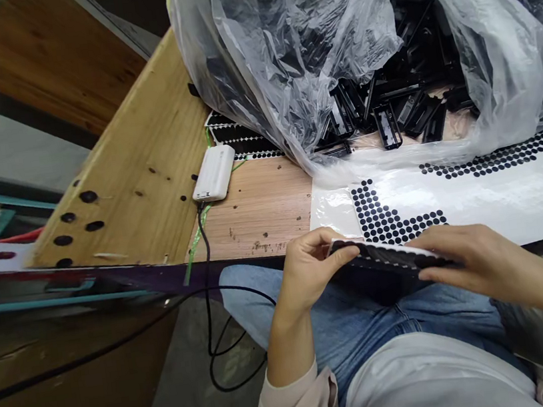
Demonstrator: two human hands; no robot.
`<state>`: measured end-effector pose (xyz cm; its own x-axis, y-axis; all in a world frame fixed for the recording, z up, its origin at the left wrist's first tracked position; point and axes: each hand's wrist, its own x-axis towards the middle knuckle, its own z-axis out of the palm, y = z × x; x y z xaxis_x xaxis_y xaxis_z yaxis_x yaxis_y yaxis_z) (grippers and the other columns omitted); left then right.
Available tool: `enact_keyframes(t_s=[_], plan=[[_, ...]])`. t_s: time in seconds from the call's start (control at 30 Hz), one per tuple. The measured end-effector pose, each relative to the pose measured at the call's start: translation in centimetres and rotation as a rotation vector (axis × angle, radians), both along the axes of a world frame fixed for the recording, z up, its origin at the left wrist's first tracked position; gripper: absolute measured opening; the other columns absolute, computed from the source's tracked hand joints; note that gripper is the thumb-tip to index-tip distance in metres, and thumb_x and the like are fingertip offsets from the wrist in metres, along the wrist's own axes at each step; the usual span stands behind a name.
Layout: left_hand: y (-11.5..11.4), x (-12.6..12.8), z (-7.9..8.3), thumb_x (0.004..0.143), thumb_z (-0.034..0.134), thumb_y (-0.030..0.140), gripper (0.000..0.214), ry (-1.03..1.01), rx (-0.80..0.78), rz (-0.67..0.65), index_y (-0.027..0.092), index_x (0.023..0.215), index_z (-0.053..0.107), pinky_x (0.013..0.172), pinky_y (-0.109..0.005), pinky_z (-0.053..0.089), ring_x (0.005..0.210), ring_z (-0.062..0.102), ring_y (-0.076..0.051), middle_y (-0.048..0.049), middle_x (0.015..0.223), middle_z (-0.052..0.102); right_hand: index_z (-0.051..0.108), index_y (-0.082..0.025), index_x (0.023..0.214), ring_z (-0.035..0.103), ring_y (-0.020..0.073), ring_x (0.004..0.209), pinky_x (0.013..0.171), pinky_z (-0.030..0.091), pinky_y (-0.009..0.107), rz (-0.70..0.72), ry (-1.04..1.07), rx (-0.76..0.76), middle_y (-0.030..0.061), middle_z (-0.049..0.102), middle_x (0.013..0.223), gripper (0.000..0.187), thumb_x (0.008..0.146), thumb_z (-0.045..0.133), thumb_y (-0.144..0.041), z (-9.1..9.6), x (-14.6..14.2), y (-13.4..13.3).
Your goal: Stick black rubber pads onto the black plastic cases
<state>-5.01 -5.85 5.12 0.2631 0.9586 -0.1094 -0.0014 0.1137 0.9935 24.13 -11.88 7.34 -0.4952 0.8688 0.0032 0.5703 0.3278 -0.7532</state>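
Note:
My left hand (pixel 310 265) pinches the left end of a sheet of round black stickers (pixel 392 255) between thumb and fingers. At the sheet's other end, my right hand (pixel 469 260) is closed on it the same way. The sheet is seen nearly edge-on, tilted above my lap at the table's front edge, with its white backing showing along the top. Just beyond it lies a white sheet (pixel 403 202) still bearing an L-shaped block of black dots. Another dotted white sheet (pixel 493 162) spreads to the right.
A large clear plastic bag (pixel 277 68) lies open at the back, spilling black plastic parts (pixel 405 114) onto the wooden table (pixel 270 197). To the left are a white power bank (pixel 214 173) with a black cable (pixel 210 320) hanging down, and a slanted wooden board (pixel 144 161).

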Motion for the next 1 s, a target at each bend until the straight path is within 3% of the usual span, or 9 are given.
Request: enact_keyframes(t_s=[0.17, 0.33, 0.43, 0.57, 0.6, 0.67, 0.77, 0.9, 1.0], plan=[[-1.7, -1.4, 0.6, 0.069, 0.101, 0.056, 0.057, -0.019, 0.035, 0.006, 0.019, 0.058, 0.060, 0.055, -0.025, 0.046, 0.056, 0.055, -0.012, 0.0005, 0.056, 0.059, 0.077, -0.032, 0.137, 0.081, 0.0250, 0.095, 0.080, 0.068, 0.035, 0.015, 0.056, -0.058, 0.0075, 0.084, 0.111, 0.032, 0.107, 0.064, -0.028, 0.1, -1.0, -2.4], [-0.1, -0.9, -1.7, 0.067, 0.099, 0.060, 0.061, 0.118, -0.020, 0.123, 0.018, 0.060, 0.055, 0.056, -0.023, 0.041, 0.057, 0.048, -0.009, 0.0033, 0.060, 0.054, 0.077, -0.032, 0.144, 0.079, 0.0347, 0.124, 0.104, 0.067, 0.050, -0.143, 0.079, -0.227, 0.0066, 0.081, 0.138, 0.040, 0.106, 0.066, -0.037, -1.6, -0.6, -0.2], [1.7, 0.0, -2.7, 0.073, 0.094, 0.061, 0.051, 0.160, -0.001, 0.188, 0.019, 0.079, 0.066, 0.063, -0.024, 0.049, 0.066, 0.058, -0.013, 0.0004, 0.074, 0.064, 0.077, -0.030, 0.144, 0.079, 0.0355, 0.125, 0.107, 0.065, 0.052, -0.219, 0.046, -0.248, 0.0064, 0.081, 0.138, 0.043, 0.103, 0.067, -0.040, -2.9, 0.3, 2.1], [3.2, 1.9, -1.0, 0.086, 0.086, 0.054, 0.041, 0.296, 0.284, 0.412, 0.021, 0.105, 0.073, 0.076, -0.028, 0.057, 0.090, 0.069, -0.018, -0.0069, 0.103, 0.075, 0.075, -0.031, 0.145, 0.081, 0.0358, 0.111, 0.090, 0.068, 0.050, -0.307, -0.062, -0.236, 0.0076, 0.086, 0.114, 0.049, 0.098, 0.073, -0.045, -4.0, 1.5, 4.4], [3.3, 2.5, -0.4, 0.092, 0.082, 0.053, 0.034, 0.274, 0.316, 0.332, 0.021, 0.101, 0.074, 0.075, -0.027, 0.056, 0.087, 0.069, -0.017, -0.0059, 0.098, 0.075, 0.074, -0.032, 0.145, 0.081, 0.0355, 0.110, 0.088, 0.067, 0.049, -0.313, -0.080, -0.235, 0.0075, 0.086, 0.109, 0.050, 0.097, 0.074, -0.045, -4.2, 1.6, 4.7], [3.5, 3.9, 0.3, 0.097, 0.077, 0.053, 0.034, 0.167, 0.277, -0.084, 0.021, 0.088, 0.075, 0.068, -0.026, 0.053, 0.074, 0.067, -0.016, -0.0037, 0.082, 0.073, 0.074, -0.032, 0.145, 0.081, 0.0339, 0.107, 0.087, 0.066, 0.047, -0.319, -0.101, -0.215, 0.0072, 0.085, 0.106, 0.053, 0.094, 0.076, -0.043, -4.5, 1.6, 4.9], [3.5, 5.9, -0.9, 0.096, 0.079, 0.052, 0.038, 0.112, 0.216, -0.651, 0.019, 0.076, 0.074, 0.058, -0.026, 0.046, 0.061, 0.062, -0.014, -0.0030, 0.069, 0.070, 0.073, -0.031, 0.145, 0.081, 0.0290, 0.094, 0.081, 0.065, 0.042, -0.308, -0.130, -0.164, 0.0051, 0.084, 0.101, 0.055, 0.091, 0.077, -0.037, -4.7, 1.3, 5.0], [3.2, 7.1, -4.2, 0.095, 0.079, 0.041, 0.032, 0.178, 0.385, -0.666, 0.020, 0.072, 0.074, 0.057, -0.027, 0.041, 0.058, 0.058, -0.014, -0.0033, 0.068, 0.069, 0.078, -0.026, 0.131, 0.077, 0.0259, 0.075, 0.067, 0.061, 0.038, -0.286, -0.186, -0.106, 0.0058, 0.083, 0.091, 0.040, 0.096, 0.074, -0.046, -3.7, 1.0, 7.1], [2.8, 6.7, -5.2, 0.097, 0.074, 0.039, 0.031, 0.114, 0.391, -0.594, 0.021, 0.072, 0.075, 0.056, -0.029, 0.041, 0.055, 0.054, -0.014, -0.0038, 0.066, 0.068, 0.079, -0.022, 0.115, 0.076, 0.0278, 0.077, 0.067, 0.058, 0.040, -0.454, -0.253, 0.133, 0.0111, 0.083, 0.095, 0.042, 0.102, 0.065, -0.060, -2.8, 0.4, 11.7]])
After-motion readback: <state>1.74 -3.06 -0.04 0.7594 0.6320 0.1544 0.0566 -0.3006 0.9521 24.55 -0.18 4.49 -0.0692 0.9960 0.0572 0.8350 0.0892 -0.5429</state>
